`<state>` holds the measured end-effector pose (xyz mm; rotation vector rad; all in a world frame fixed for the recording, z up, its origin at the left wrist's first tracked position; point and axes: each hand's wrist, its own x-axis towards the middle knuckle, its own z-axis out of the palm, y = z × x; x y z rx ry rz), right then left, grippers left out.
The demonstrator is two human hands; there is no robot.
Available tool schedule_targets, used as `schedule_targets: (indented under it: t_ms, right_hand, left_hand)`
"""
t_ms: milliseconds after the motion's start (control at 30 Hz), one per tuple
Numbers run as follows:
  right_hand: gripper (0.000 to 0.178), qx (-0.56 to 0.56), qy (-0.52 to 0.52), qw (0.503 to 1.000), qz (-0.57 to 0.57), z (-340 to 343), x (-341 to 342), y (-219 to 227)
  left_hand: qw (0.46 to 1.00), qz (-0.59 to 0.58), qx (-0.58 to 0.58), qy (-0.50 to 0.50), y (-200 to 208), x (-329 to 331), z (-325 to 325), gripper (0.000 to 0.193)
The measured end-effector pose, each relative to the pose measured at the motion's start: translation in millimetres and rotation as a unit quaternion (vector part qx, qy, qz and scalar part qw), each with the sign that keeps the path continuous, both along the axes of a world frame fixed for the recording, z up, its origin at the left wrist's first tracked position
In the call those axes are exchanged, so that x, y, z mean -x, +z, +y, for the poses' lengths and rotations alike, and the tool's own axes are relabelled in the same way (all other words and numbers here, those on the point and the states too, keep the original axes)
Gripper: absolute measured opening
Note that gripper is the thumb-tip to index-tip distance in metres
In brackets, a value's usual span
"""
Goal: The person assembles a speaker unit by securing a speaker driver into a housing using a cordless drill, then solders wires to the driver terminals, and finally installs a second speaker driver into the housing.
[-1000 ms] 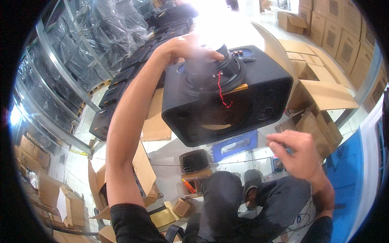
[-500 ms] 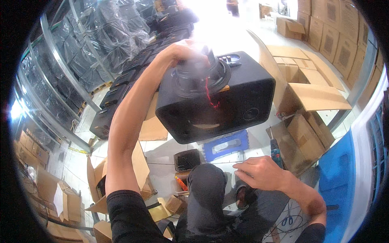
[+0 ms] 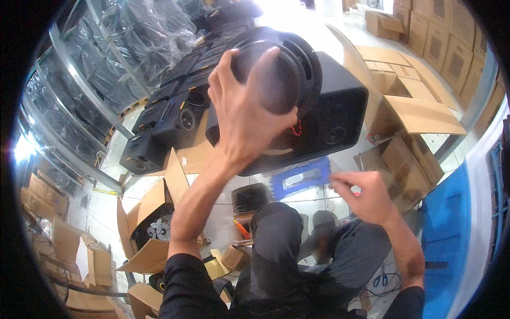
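Observation:
My left hand (image 3: 241, 119) grips a round black speaker driver (image 3: 281, 90), fingers spread across its cone and edge. It is held up, tilted, over a black speaker cabinet (image 3: 348, 101). Red wires (image 3: 297, 128) hang between the driver and the cabinet, whose large opening is partly covered by my hand and the driver. Under the cabinet shows a blue plastic stool (image 3: 302, 190) with a slotted top. My right hand (image 3: 369, 199) hovers beside the stool's right edge, thumb and fingertips pinched together. Whether something small is between them is not visible.
Rows of black speaker cabinets (image 3: 143, 151) line the floor at far left. Open cardboard boxes stand at right (image 3: 425, 114) and left, one with speaker parts (image 3: 159, 229). By my knee sit a dark tray (image 3: 249, 198) and an orange tool (image 3: 241, 228). Cables and scissors (image 3: 380, 280) lie lower right.
My left hand has turned the driver so its cone faces me and brought it nearer. My right hand has risen slightly toward the stool, its fingers pinched. The view has shifted a little.

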<state>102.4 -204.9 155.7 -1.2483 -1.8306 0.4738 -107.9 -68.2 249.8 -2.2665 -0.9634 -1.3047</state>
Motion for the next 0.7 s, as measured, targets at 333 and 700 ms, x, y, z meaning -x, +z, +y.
schedule_targets:
  t_ms: [333, 700]
  right_hand:
    - [0.037, -0.049, -0.059, 0.991, 0.106, 73, 7, -10]
    - [0.046, 0.397, -0.005, 0.857, 0.327, 114, 0, 13]
  left_hand:
    - [0.973, -0.019, -0.227, -0.021, -96, 14, -3, 0.093]
    - [0.954, -0.054, -0.254, -0.15, -275, 52, -7, 0.082]
